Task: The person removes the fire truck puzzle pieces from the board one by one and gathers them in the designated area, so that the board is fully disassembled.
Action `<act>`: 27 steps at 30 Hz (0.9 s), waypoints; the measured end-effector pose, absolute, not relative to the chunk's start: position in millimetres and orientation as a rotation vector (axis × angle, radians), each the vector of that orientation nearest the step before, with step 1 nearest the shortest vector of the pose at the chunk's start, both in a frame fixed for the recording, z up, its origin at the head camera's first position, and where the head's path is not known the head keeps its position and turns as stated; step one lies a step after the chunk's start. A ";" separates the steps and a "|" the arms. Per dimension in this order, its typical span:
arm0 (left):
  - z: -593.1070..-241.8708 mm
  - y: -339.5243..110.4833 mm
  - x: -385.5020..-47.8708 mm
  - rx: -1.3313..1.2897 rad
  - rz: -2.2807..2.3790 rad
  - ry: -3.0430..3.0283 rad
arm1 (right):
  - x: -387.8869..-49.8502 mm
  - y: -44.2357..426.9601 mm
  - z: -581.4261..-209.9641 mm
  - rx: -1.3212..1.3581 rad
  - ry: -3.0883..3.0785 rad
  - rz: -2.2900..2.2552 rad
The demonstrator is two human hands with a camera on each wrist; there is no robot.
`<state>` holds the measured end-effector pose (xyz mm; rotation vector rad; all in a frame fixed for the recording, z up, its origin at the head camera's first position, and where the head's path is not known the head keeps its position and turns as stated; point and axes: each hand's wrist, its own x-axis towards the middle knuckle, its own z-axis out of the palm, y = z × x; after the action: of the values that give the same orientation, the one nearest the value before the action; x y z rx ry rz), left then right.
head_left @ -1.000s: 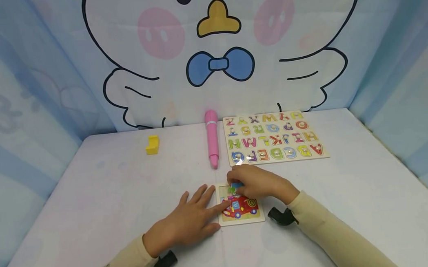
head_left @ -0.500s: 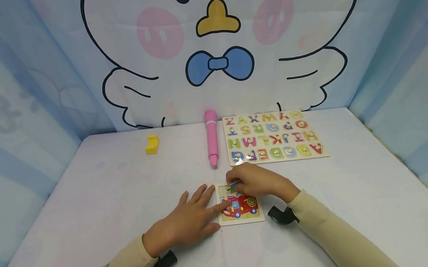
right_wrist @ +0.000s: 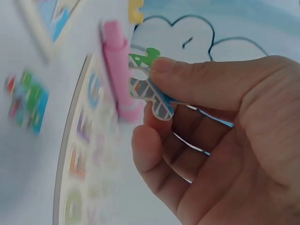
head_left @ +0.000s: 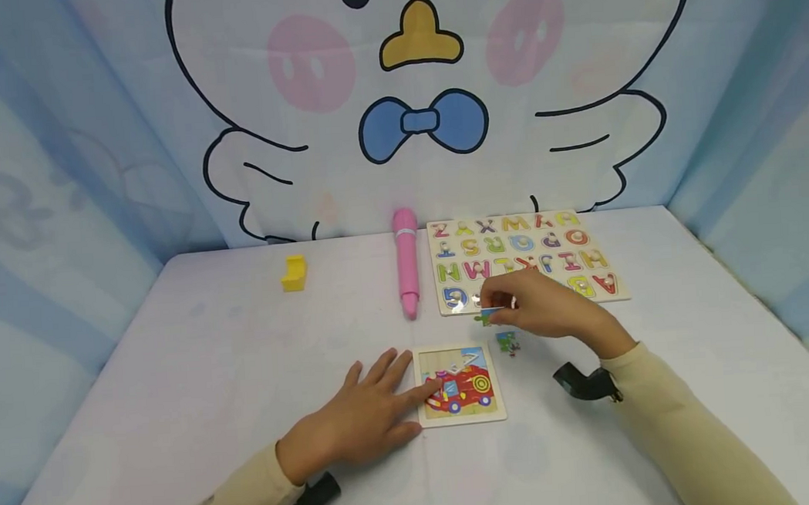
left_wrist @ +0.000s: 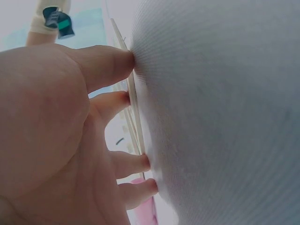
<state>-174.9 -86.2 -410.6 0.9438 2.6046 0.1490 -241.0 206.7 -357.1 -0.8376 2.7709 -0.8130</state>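
A small square wooden puzzle board [head_left: 435, 361] lies on the table, with a red fire truck picture in it and bare wood at its upper left. My left hand [head_left: 359, 417] lies spread beside it, the index fingertip resting on the picture and the thumb by the lower left corner. My right hand [head_left: 543, 306] is raised to the right of the board and pinches a jigsaw piece [right_wrist: 161, 101] between thumb and fingers; green, blue and grey show on it. Under that hand, a second jigsaw piece [head_left: 507, 343] with green and blue lies loose on the table.
Behind the right hand lies a wooden alphabet board [head_left: 460, 249] with several coloured letters. A pink marker-shaped stick [head_left: 407, 260] lies beside it. Farther left is a yellow block [head_left: 294, 273]. A cartoon-printed cloth [head_left: 421, 182] hangs at the table's back edge.
My right hand has moved off the puzzle board, up and to the right, carrying the jigsaw piece. The loose piece below it has come into view. My left hand has stayed in place.
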 end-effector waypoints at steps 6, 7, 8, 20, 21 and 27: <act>-409.2 -86.9 -175.0 0.937 0.135 2.610 | -241.5 246.1 -364.3 -0.702 2.717 -0.754; -409.4 -87.0 -175.2 0.935 0.137 2.609 | -241.3 250.6 -366.2 -0.692 2.695 -0.753; -409.5 -87.0 -175.4 0.934 0.142 2.607 | -241.0 254.2 -367.9 -0.688 2.674 -0.750; -411.6 -85.4 -176.5 0.919 0.144 2.606 | -246.6 261.7 -383.7 -0.689 2.645 -0.756; -411.6 -85.3 -176.5 0.919 0.146 2.605 | -246.5 261.7 -384.6 -0.673 2.653 -0.753; -411.6 -84.5 -176.0 0.923 0.148 2.603 | -244.9 259.5 -388.6 -0.637 2.710 -0.681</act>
<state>-176.0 -84.5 -411.6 0.9235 2.6030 0.1477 -244.9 259.5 -388.6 -0.6375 2.7105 -0.6806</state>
